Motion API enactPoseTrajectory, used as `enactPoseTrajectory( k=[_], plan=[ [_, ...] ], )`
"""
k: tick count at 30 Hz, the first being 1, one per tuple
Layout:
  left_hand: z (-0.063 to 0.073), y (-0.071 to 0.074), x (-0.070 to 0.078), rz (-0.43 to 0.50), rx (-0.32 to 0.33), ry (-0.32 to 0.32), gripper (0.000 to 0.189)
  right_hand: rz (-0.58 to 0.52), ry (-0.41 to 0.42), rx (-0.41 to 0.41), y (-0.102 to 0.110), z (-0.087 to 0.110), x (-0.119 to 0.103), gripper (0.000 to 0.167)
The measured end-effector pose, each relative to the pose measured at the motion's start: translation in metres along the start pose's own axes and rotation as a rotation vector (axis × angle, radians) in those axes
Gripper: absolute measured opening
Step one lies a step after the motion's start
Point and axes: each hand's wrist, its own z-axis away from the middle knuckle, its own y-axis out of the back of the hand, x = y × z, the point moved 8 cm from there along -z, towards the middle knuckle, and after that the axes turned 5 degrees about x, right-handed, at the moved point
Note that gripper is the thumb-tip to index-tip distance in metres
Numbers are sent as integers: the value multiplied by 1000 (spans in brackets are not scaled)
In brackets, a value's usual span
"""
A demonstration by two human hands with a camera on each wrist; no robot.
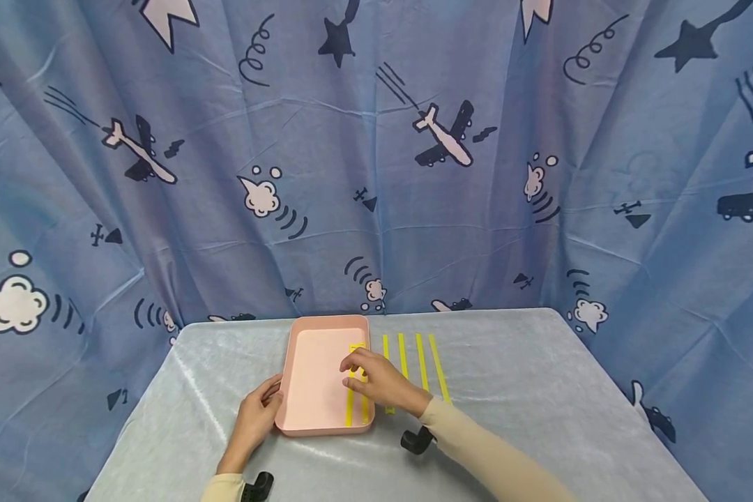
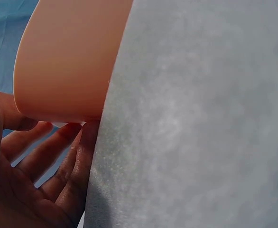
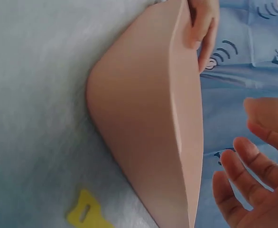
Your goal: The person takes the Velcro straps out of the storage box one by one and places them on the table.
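Observation:
A pink tray (image 1: 314,376) lies on the table. My left hand (image 1: 255,413) holds its left side; in the left wrist view the fingers (image 2: 53,156) meet the outer wall and the thumb is at the rim. My right hand (image 1: 376,376) is raised over the tray's right side, with fingers spread and loosely bent, and nothing shows between them. Yellow strips (image 1: 349,404) lie inside the tray along its right side, partly hidden by that hand. Several more yellow strips (image 1: 440,366) lie side by side on the table to the right; one strip end (image 3: 89,211) has a slot.
A pale grey cloth covers the table (image 1: 508,376). Behind it hangs a blue curtain (image 1: 326,258) printed with planes and clouds. Black bands with wrist cameras (image 1: 417,440) sit on both wrists.

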Motion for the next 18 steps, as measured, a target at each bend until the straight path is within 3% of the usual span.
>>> enactPoseTrajectory(
  k=[6,12,18],
  plan=[
    [0,0,0,7,-8,6,41,141,16,-38,-1,-4,3,28],
    [-1,1,0,3,-4,12,41,192,-2,-63,-3,-7,9,29],
    [0,0,-2,4,-6,12,41,276,59,-117,-13,-12,12,24]
  ],
)
